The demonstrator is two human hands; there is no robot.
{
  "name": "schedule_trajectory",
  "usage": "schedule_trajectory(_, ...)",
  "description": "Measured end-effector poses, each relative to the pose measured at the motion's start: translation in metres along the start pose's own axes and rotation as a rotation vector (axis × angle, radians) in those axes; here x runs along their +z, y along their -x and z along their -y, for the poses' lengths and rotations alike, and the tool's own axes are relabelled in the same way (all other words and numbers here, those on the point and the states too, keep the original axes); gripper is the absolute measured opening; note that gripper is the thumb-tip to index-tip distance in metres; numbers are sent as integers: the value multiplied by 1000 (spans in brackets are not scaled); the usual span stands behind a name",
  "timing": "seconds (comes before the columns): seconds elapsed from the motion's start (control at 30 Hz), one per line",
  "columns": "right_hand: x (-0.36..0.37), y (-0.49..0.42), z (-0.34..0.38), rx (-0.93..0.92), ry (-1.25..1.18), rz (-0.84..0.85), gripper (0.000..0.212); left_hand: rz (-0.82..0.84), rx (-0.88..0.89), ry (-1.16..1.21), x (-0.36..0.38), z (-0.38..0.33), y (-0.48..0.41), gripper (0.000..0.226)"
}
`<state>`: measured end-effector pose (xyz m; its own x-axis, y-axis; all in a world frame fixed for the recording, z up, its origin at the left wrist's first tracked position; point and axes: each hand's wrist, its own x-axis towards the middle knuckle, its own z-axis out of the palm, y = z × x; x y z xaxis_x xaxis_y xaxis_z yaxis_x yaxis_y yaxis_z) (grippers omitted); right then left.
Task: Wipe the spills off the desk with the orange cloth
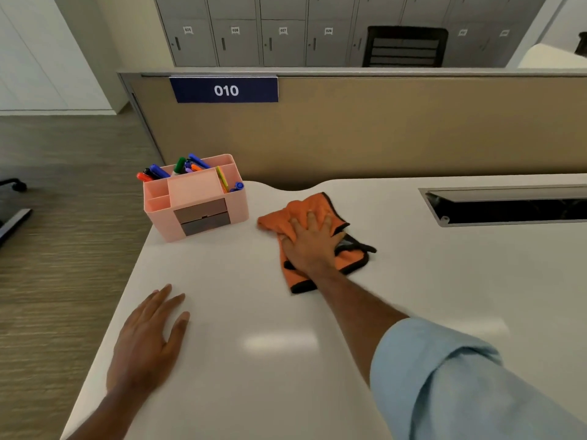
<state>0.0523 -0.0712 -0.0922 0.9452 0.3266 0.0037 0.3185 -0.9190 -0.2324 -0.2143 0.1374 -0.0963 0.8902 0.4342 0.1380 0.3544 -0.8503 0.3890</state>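
Right hand (313, 246) pressed flat, fingers spread, on cloth (295, 217) | left hand (149, 338) laid open on desk (241, 312) | organizer (197, 198) beside cloth.

Right hand (309, 246) flat, fingers spread, arm outstretched, left hand (147, 338) palm-down

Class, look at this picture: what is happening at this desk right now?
A person is wiping a white desk. The right hand lies flat on a crumpled orange cloth, pressing it to the surface. The left hand rests open on the desk near its edge. A pink organiser full of markers stands just left of the cloth, apart from it. No spill is visible.
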Motion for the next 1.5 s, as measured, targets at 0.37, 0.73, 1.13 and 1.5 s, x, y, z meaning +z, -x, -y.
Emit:
schedule_trajectory(0.37,23,131,102,-307,9,118,65,-15,-18,134,-7,-6,6,66)
schedule_trajectory(0.73,12,257,64,-532,-86,85,51,-84,-13,449,-13,-3,13,65)
schedule_trajectory(1.13,-28,284,-65,91,35,41,56,-56,-21,200,-8,-20,20,46)
schedule_trajectory(1.5,-30,293,-26,174,-64,131,64,167,163,308,10,-120,50,41)
